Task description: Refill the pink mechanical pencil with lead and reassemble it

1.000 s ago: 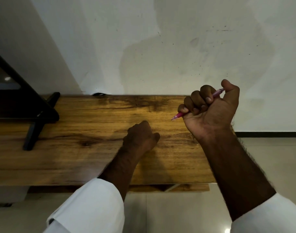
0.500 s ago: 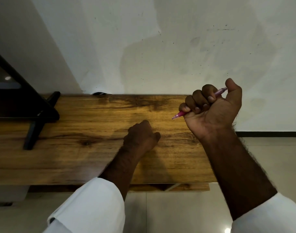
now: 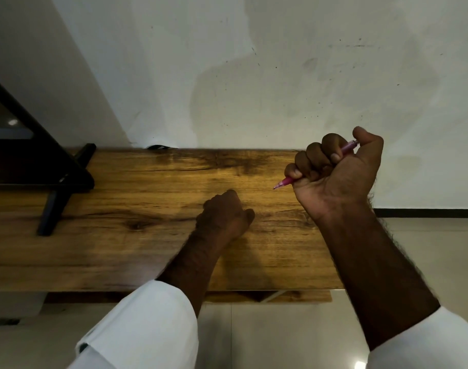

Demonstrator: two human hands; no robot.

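Right grip: closed in a fist around the pink mechanical pencil, four fingers wrapped over the barrel, thumb pressed against the upper end. Pencil lifted clear above the tabletop, over its far right corner, tip slanted down and to the left, cap end slanted up toward the wall. Probably held this way to let the thumb work the push end, maybe to advance the lead or to seat the cap; no loose lead or separate part visible, so pencil most likely already put together, task near its end. Judged so from the whole look of the pencil only.

Left grip: curled closed, resting on the tabletop near its middle, knuckles toward the wall. Impossible to tell whether something small sits inside; nothing visible between the fingers. Seemingly placed there only for rest or support.

Right forearm raised steeply from the near edge of the tabletop, wrist bent back, palm side turned to the camera. Left forearm lying low across the near edge, white sleeve pushed up. Black stand on the left part of the tabletop, well apart from both grips.
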